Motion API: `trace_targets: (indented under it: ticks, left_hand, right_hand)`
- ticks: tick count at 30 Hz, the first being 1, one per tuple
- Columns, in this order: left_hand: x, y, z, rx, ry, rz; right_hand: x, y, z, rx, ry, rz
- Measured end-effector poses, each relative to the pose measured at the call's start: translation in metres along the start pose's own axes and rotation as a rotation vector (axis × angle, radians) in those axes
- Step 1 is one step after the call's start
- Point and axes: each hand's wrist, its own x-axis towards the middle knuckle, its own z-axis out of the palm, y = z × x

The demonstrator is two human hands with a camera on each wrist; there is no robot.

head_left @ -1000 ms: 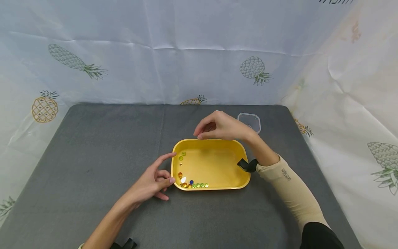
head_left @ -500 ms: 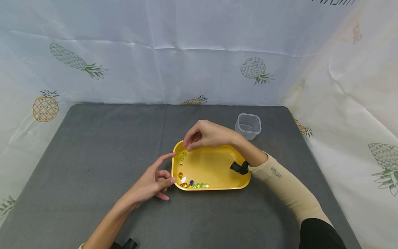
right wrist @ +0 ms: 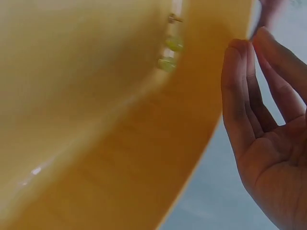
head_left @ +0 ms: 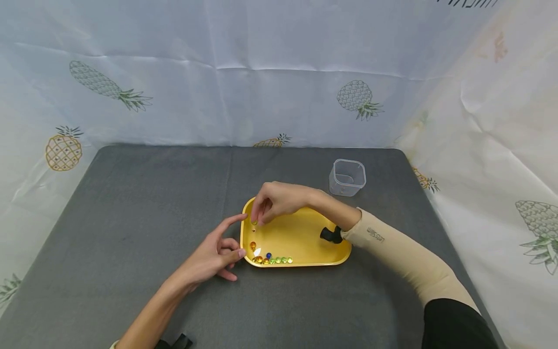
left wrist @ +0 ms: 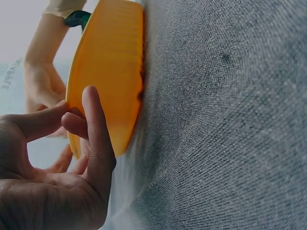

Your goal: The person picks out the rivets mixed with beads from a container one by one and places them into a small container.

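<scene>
Work looks unfinished: beads (head_left: 278, 260) lie in the yellow tray (head_left: 305, 242) between six and ten o'clock; the right hand (head_left: 281, 198), fingers loose with nothing seen in them, reaches toward nine; the left hand (head_left: 213, 254), unclenched, touches that end; a clear container (head_left: 347, 179) stands past one.

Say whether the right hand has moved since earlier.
Yes. Against the yellow tray, the right hand moved left and lower in view, from the far rim to the left end.
</scene>
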Motion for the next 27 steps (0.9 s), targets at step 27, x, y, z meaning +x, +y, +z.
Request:
trace_targets:
  ticks: [27]
  left_hand:
    - [-0.001, 0.0, -0.001, -0.017, -0.005, 0.013]
  right_hand:
    - [0.023, 0.02, 0.037, -0.002, -0.014, 0.114]
